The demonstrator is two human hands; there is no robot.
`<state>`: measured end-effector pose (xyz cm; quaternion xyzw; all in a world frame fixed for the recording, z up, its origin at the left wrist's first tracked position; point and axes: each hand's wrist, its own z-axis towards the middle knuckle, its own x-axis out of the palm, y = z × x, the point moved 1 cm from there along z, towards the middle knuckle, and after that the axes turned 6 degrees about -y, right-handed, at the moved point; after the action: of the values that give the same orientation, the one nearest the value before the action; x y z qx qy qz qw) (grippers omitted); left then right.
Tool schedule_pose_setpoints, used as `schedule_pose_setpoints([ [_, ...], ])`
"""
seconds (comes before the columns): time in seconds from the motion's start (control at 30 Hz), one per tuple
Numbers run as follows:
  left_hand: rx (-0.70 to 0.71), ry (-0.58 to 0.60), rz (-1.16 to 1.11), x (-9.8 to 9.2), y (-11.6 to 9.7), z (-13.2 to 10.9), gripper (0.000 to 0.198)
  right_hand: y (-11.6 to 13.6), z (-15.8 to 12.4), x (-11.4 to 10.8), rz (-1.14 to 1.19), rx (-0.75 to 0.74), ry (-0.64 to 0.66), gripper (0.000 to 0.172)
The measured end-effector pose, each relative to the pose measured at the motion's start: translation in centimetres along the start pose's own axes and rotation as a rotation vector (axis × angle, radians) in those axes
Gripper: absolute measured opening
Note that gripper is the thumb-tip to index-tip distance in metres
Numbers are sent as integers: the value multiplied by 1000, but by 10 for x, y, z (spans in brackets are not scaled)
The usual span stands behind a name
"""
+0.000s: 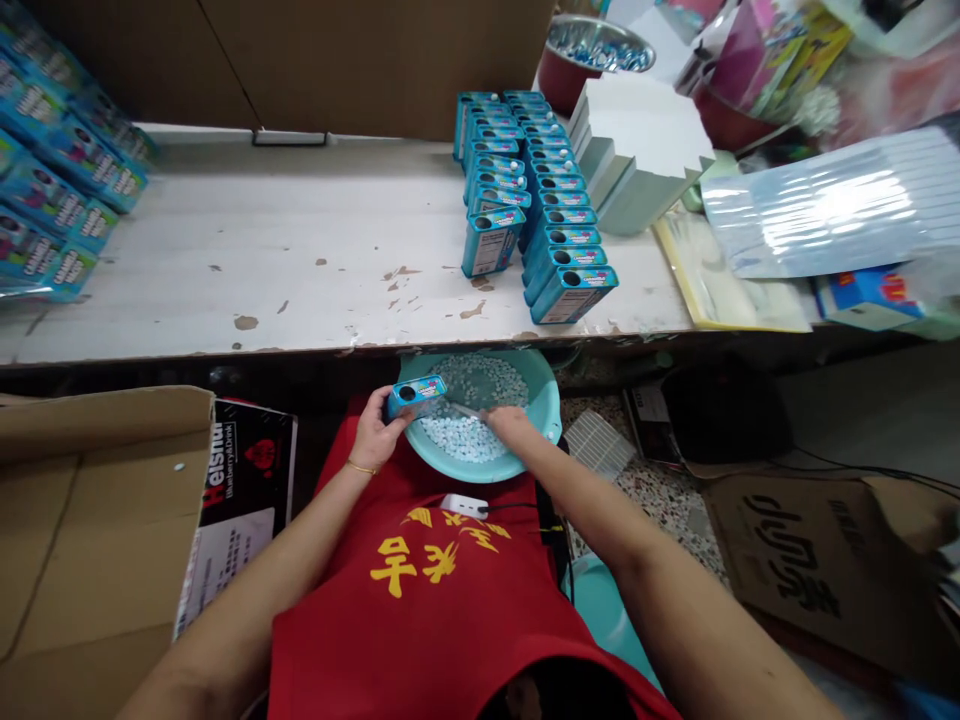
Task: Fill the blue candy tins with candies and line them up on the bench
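Note:
My left hand is closed around a small blue candy box, held over the left rim of a turquoise basin. A dark round spot shows on the box's top. Pale tablets cover the bottom of the basin, which rests near my lap. Inside it, my right hand grips a thin metal tool, probably a spoon, whose tip points at the box; its far end is hard to make out. On the bench ahead stand two rows of similar blue boxes.
A white worktop spans the front. Stacked packs stand at its left, white cartons and a metal bowl at its right. An open cardboard box is at my left. Another turquoise basin sits low at right.

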<state>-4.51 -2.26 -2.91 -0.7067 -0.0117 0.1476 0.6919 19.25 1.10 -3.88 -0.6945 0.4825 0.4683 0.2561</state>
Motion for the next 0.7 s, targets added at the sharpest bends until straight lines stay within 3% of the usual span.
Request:
schedule_pose_setpoints([
  [0.13, -6, -12, -14, 3, -4, 2, 46, 10, -2, 13, 51, -90, 68, 32],
  [0.33, -8, -23, -42, -2, -2, 2, 48, -28, -14, -3, 184, -91, 94, 34],
  [0.53, 11, -16, 33, -6, -5, 0, 45, -44, -47, -64, 611, -125, -33, 29],
  [0.7, 64, 40, 131, 8, -16, -4, 40, -25, -60, -120, 608, -182, -83, 29],
])
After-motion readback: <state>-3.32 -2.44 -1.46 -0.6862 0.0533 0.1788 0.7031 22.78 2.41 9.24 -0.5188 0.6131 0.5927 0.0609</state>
